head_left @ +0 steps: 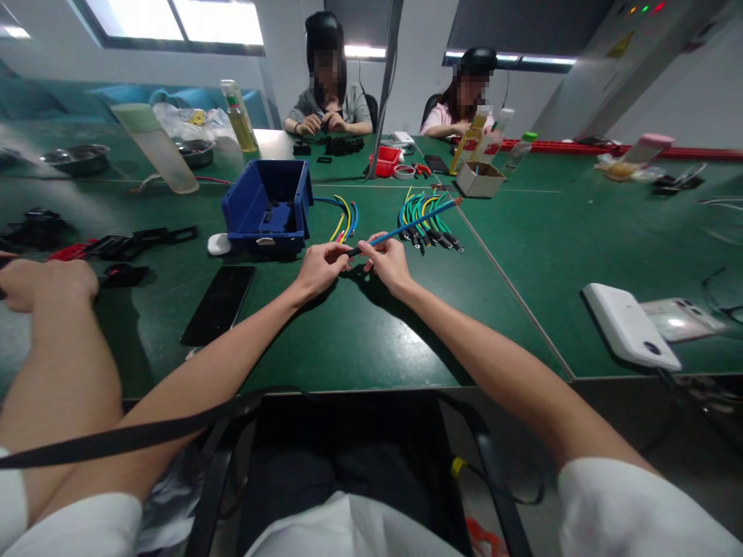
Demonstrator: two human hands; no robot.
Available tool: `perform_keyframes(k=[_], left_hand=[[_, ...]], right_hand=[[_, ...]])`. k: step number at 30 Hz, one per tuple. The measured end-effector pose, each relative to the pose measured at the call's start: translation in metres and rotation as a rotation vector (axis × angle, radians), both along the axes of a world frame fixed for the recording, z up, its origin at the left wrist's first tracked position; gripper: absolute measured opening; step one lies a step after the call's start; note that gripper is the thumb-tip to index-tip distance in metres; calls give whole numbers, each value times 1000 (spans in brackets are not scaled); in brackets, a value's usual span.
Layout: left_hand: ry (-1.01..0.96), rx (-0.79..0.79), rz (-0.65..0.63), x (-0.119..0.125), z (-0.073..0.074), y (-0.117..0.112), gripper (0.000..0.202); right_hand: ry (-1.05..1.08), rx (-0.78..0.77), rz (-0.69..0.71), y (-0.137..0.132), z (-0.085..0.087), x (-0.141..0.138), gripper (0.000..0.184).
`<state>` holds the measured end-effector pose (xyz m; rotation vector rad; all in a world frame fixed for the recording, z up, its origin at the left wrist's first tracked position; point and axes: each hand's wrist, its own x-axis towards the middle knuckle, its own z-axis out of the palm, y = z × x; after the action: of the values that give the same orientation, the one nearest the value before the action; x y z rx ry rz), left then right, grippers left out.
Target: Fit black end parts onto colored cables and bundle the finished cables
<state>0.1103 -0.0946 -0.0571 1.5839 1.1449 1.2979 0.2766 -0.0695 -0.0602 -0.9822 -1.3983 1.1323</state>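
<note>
The blue cable (409,224) is held above the green table (400,348), its long axis slanting away rightward over the multicoloured wire bundle (433,232). The left hand (321,271) pinches its black end (354,252); the right hand (392,267), nearer the far tip, pinches it farther along.

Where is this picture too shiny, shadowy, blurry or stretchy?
Head view: the upper-left window glares white, and the green table shines near its front edge, with a dark shadow below the right hand. Head view, outer edges: things look smeary, and the frosted bottle leans, probably from lens distortion.
</note>
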Motion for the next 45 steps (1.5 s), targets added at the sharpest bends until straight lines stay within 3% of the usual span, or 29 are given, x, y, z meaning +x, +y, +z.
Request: perform_keyframes(k=[15,28,34,45], left_hand=[[-34,-98,-113,-1,-2,2,32],[79,-26,-54,1,-5,3,18],[84,-32,-75,2,-1,-1,17],[253,-5,-118,3,-4,-3,35]], right_hand=[[-14,24,-143,1,-3,2,45],[13,68,-212,-2,3,2,45],[-4,66,-205,0,3,4,46],[-57,110,-107,-7,7,3,48]])
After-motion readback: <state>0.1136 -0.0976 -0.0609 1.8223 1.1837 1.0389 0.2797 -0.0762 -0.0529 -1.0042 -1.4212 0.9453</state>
